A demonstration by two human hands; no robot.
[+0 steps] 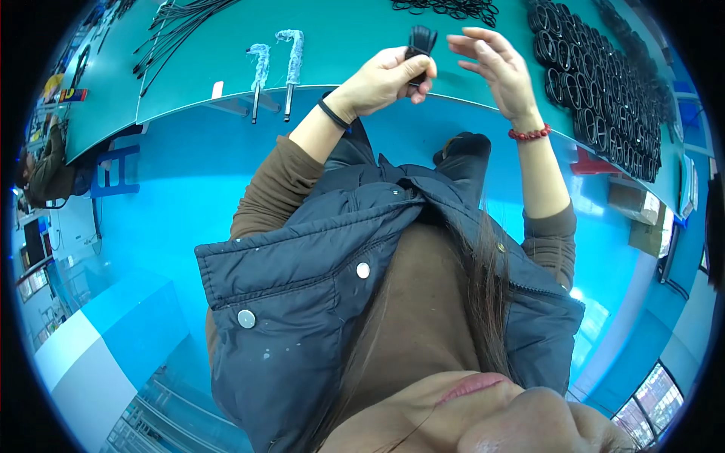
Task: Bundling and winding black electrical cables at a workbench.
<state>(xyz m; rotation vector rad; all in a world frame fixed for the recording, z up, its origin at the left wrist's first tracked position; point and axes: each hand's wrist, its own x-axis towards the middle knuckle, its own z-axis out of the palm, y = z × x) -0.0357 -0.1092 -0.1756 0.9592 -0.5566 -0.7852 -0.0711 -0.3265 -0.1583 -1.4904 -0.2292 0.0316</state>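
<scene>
A coiled black cable is gripped in my left hand, its loops standing up above the thumb, over the near edge of the green table. The fingers wrap round the lower part of the coil and hide it. To the right of the coil, my right hand is raised with its fingers apart and nothing in them. A gap separates it from the cable.
Rows of coiled black cables cover the table's right side. Small black loops lie at the far edge, loose straight cables at the left. Two metal rods with bluish wrapping jut over the near edge. A blue stool stands left.
</scene>
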